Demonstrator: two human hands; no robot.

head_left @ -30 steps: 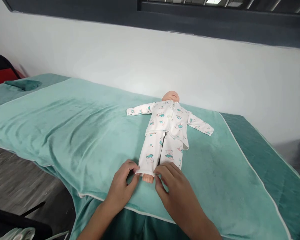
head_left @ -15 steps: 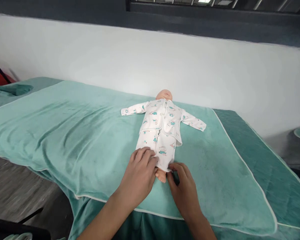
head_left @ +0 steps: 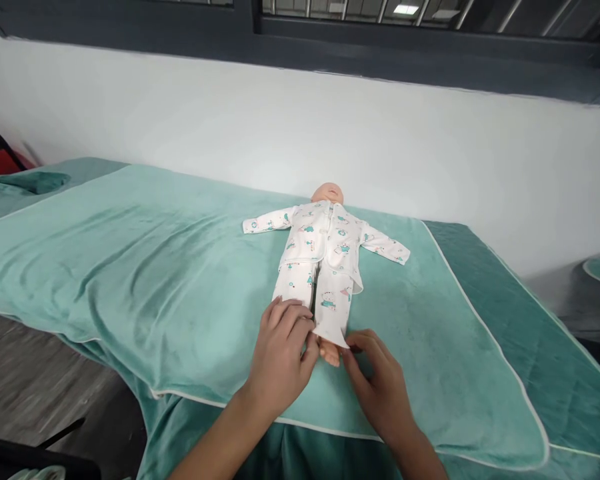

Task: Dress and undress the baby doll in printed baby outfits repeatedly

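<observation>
A baby doll [head_left: 325, 257] lies face up on a teal blanket [head_left: 145, 280], head toward the wall and arms spread. It wears a white top and trousers printed with teal animals. My left hand [head_left: 283, 353] rests over the lower left trouser leg, fingers curled down onto the cloth. Beside the bare foot [head_left: 330, 352], my right hand [head_left: 380, 380] pinches the hem of the right trouser leg [head_left: 333, 313] between thumb and fingers.
The blanket covers a padded table whose front edge [head_left: 300, 427] runs under my wrists. A darker teal cover [head_left: 530, 320] shows on the right. A white wall stands close behind the doll. A folded teal cloth [head_left: 30, 181] lies far left, with grey floor below.
Both hands have shifted from the doll's left foot toward its right trouser leg. The left hand now lies over the left leg, and the right hand grips the right hem.
</observation>
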